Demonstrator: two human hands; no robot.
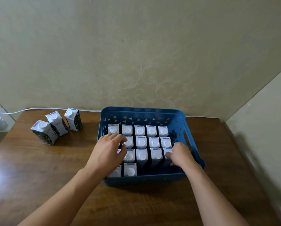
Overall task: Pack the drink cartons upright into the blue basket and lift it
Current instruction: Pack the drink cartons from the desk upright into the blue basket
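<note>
We see a patterned wall behind everything, and under both forearms the brown wooden tabletop. On it the blue basket sits around both grips, its near wall just below the wrists and its slotted handle just right of the right grip. Inside stand the packed cartons, upright with white caps up: three full rows beyond and between the grips, and a short near row of two under the left wrist, leaving the near right part of the basket bare.

Our left hand lies over the left column of cartons, fingers curled down onto their tops; we cannot tell whether this grip pinches one or merely rests on them. A yellow ring shows on one finger. Our right hand is bent around the rightmost carton of the third row, thumb on its top edge, fingers down its right side, so this grip clasps that carton.

Well to the left of the left grip, outside the basket, three loose cartons stand upright in a slanting line. A white cable runs along the tabletop's far edge.
</note>
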